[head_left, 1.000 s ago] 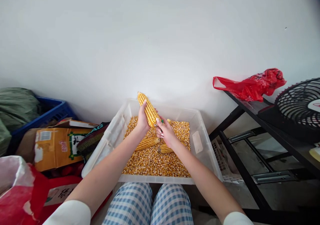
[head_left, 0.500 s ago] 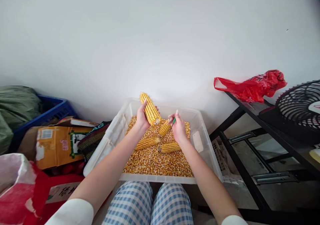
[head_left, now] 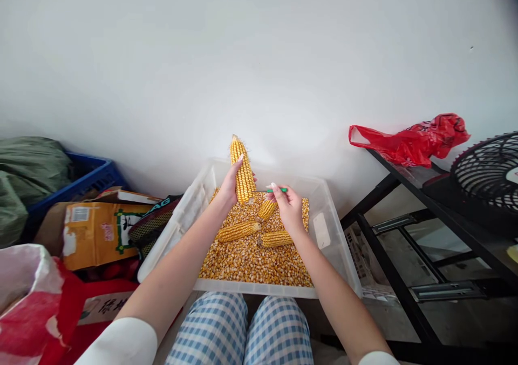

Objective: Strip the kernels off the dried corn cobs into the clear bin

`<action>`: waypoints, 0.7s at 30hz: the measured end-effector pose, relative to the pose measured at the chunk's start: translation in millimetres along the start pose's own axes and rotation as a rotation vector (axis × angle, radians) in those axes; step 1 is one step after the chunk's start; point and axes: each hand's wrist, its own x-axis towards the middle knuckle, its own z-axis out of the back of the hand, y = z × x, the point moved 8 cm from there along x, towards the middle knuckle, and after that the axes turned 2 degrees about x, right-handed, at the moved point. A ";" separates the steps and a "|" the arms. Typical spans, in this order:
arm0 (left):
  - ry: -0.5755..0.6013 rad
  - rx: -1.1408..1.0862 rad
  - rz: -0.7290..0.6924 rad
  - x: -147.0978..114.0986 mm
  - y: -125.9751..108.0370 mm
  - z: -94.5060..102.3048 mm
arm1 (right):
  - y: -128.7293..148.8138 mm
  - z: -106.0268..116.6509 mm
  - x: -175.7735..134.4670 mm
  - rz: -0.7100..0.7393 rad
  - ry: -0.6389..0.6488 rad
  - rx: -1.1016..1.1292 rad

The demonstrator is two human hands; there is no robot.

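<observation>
My left hand (head_left: 230, 186) is wrapped round a yellow corn cob (head_left: 242, 173), held nearly upright above the far part of a clear plastic bin (head_left: 340, 246). A slim green-handled tool (head_left: 280, 190) is pinched in my right hand (head_left: 292, 209), its thin pale tip pointing left toward the cob's lower end, with a gap between. Below, loose corn kernels (head_left: 254, 265) fill the bin's floor. On them lie a left cob (head_left: 238, 231), a right cob (head_left: 275, 239) partly behind my wrist, and a far cob (head_left: 267, 209) partly behind my right hand.
A white wall rises behind the bin. To the left are a blue crate (head_left: 97, 173), an orange cardboard box (head_left: 101, 232) and a red and white bag (head_left: 28, 305). On the right, a black rack (head_left: 404, 187) carries a red plastic bag (head_left: 424, 141) and a black fan (head_left: 489, 170).
The cob in my left hand has risen slightly and become more upright. My right hand has turned, so the green-handled tool now lies nearly level, pointing left.
</observation>
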 end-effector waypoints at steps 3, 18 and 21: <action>-0.025 0.010 -0.014 -0.7 -3.8 1.1 | 1.7 0.6 -0.7 -0.001 -0.011 -0.028; -0.005 0.023 -0.014 -2.6 -4.8 -0.4 | 7.9 -3.4 -3.2 0.038 0.031 -0.035; 0.004 0.025 -0.014 -3.2 -4.5 -1.8 | 6.4 -3.7 -3.2 0.034 0.034 -0.047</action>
